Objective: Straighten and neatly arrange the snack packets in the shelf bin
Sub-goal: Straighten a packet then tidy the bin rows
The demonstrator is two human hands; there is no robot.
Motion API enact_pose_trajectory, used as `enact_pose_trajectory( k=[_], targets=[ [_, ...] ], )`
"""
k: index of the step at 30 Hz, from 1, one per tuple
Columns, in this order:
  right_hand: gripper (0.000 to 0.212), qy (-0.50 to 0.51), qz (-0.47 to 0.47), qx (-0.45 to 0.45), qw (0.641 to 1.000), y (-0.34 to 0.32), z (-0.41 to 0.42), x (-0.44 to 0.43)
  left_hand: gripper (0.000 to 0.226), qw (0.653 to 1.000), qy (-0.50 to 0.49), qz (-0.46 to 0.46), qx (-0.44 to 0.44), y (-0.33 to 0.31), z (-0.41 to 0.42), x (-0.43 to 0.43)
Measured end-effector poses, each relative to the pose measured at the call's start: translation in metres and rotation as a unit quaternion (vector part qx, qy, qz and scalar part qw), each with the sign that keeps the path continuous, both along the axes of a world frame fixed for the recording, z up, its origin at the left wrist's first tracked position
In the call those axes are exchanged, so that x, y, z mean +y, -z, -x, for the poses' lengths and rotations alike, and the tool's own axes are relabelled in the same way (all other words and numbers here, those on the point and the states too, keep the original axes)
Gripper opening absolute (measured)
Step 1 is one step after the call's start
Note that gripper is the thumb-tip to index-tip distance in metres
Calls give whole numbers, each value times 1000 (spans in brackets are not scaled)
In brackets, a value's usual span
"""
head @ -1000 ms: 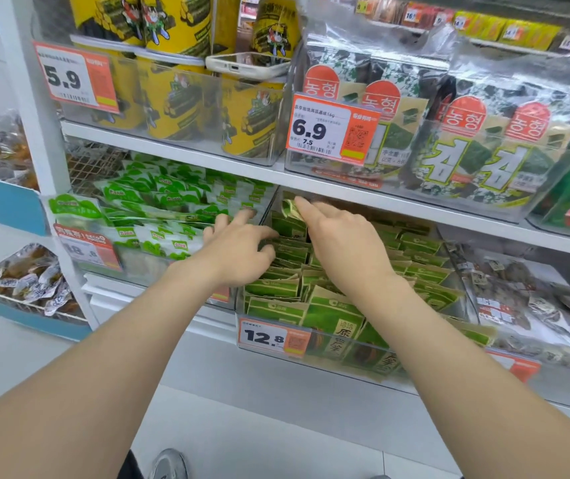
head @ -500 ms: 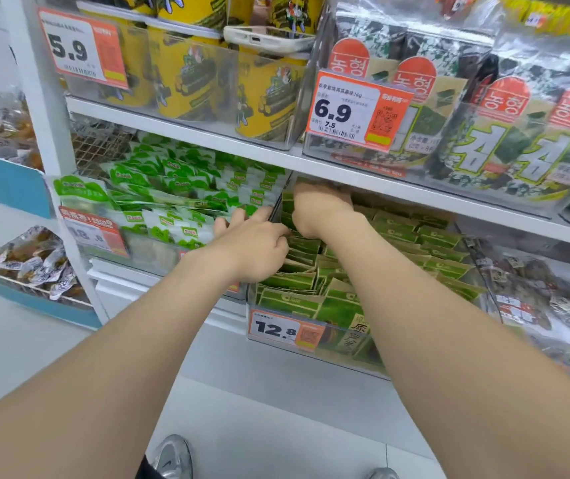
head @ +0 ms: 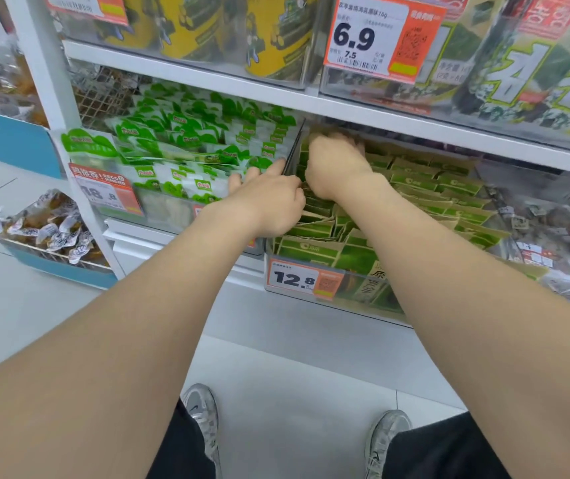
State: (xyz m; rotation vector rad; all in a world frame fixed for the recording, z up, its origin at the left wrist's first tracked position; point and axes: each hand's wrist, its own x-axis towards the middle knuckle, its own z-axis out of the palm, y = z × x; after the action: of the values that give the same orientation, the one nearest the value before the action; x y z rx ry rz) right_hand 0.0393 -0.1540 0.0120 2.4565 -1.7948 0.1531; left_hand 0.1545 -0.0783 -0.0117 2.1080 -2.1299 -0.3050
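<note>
A clear shelf bin (head: 352, 307) with a 12.8 price tag holds several rows of dark green and tan snack packets (head: 425, 183), standing on edge. My left hand (head: 269, 198) rests at the bin's left wall, fingers curled down onto the left row of packets, with some fingertips spread over the divider. My right hand (head: 337, 160) reaches deep under the upper shelf at the back left of the bin, fingers curled among the packets there. The fingertips of both hands are hidden, so what they grip is unclear.
A neighbouring bin of light green and white packets (head: 190, 153) sits to the left. The white upper shelf (head: 380, 110) hangs low over the bin. Dark wrapped snacks (head: 553, 243) lie to the right. A basket of wrapped sweets (head: 48, 233) stands at lower left.
My right hand has pushed further back under the upper shelf and its fingers have curled. My left hand stayed at the bin's left edge. The view has moved closer and tilted down.
</note>
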Motion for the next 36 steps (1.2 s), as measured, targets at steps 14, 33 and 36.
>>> enact_pose_trajectory(
  k=[14, 33, 36],
  targets=[
    [53, -7, -10, -53, 999, -5, -1, 1, 41, 1000, 4, 21, 2, 0, -2, -1],
    [38, -76, 306, -60, 947, -36, 80, 104, 31, 966, -56, 191, 167, -25, -1, 14],
    [31, -91, 369, -175, 908, -40, 92, 111, 32, 949, -77, 223, 211, -31, 4, 25]
  ],
)
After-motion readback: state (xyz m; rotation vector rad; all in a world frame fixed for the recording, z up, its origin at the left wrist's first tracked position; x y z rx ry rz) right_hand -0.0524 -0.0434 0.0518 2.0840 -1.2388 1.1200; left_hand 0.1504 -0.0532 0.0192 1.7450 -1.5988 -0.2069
